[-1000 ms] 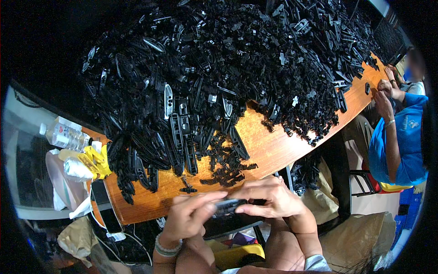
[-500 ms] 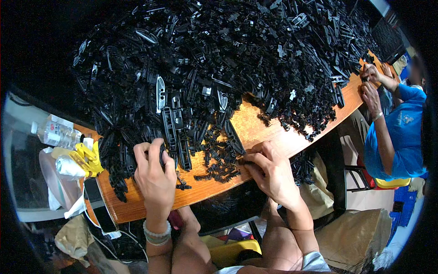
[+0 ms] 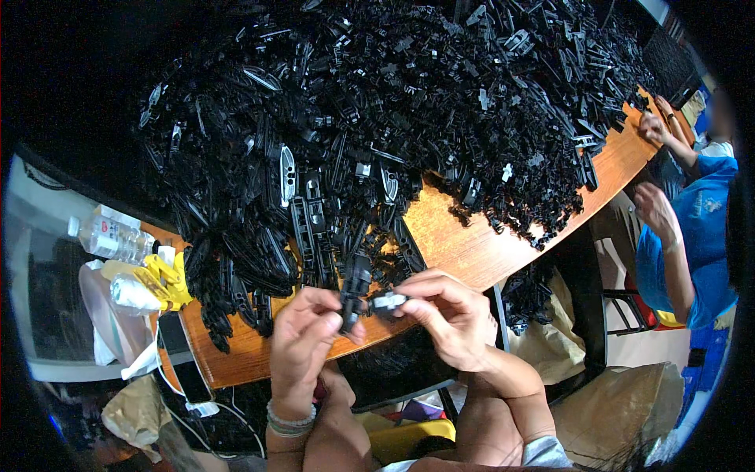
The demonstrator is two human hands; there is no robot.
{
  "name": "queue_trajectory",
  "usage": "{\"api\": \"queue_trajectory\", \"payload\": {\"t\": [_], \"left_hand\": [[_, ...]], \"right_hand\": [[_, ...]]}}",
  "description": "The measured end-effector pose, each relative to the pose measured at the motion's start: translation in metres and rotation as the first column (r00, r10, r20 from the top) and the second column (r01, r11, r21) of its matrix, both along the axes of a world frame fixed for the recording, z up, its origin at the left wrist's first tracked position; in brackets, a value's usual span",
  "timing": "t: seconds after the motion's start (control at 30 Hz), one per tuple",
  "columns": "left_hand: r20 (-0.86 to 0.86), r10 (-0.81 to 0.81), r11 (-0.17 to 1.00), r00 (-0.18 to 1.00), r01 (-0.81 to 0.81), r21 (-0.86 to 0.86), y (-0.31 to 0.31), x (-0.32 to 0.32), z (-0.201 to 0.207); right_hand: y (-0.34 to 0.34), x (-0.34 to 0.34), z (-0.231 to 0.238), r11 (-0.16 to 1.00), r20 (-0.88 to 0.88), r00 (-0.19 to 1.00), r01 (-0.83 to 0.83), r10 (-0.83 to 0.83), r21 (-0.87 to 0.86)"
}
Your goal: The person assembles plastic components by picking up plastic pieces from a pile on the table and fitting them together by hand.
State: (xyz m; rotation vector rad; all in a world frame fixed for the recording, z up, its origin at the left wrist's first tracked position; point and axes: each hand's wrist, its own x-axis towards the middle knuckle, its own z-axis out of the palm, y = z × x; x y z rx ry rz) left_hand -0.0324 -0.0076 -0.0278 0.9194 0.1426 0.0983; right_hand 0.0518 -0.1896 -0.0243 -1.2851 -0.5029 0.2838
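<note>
Near the front edge of the wooden table (image 3: pixel 464 248), my left hand (image 3: pixel 299 346) pinches a long black plastic part (image 3: pixel 356 285) held roughly upright. Facing it, my right hand (image 3: pixel 456 318) grips a small black plastic clip (image 3: pixel 388 301) that shines white in the light, between thumb and fingers. The clip is close beside the long part; I cannot tell whether they touch. Just beyond my hands lie more long black plastic parts (image 3: pixel 313 228), at the near side of a large heap of black plastic pieces (image 3: pixel 393 102).
At the left are a clear plastic bottle (image 3: pixel 114 236), a yellow-handled tool (image 3: pixel 163 279) and a phone (image 3: pixel 182 370) with a white cable. A person in a blue shirt (image 3: pixel 704 212) works at the right edge. Brown paper bags (image 3: pixel 621 409) stand below the table.
My left hand has lifted the long part off the table and moved right. My right hand has picked up the small clip and moved left and down. The other person's hands have parted.
</note>
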Motion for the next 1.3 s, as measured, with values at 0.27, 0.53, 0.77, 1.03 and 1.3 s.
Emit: {"api": "queue_trajectory", "payload": {"t": [0.27,0.53,0.77,1.03,1.3], "left_hand": [[-0.054,-0.075,0.923,0.996,0.090,0.373,-0.021,-0.001,0.010],[-0.095,0.054,0.905,0.994,-0.008,0.424,-0.030,-0.001,0.021],[-0.027,0.056,0.895,0.998,-0.038,0.445,-0.032,-0.005,0.019],[0.093,0.120,0.777,0.988,-0.152,0.611,-0.031,-0.009,0.022],[-0.052,-0.127,0.639,0.991,0.122,0.760,-0.015,-0.015,0.038]], "right_hand": [[0.002,-0.005,-0.004,0.998,0.109,0.992,-0.054,0.056,-0.028],[-0.001,0.000,-0.003,0.968,0.488,0.873,0.136,-0.016,-0.213],[-0.003,0.007,-0.002,0.973,0.675,0.738,0.164,-0.012,-0.161],[-0.005,0.000,0.014,0.957,0.227,0.958,-0.113,0.176,-0.266],[-0.022,0.009,0.010,0.907,0.208,0.901,-0.321,0.381,-0.273]]}}
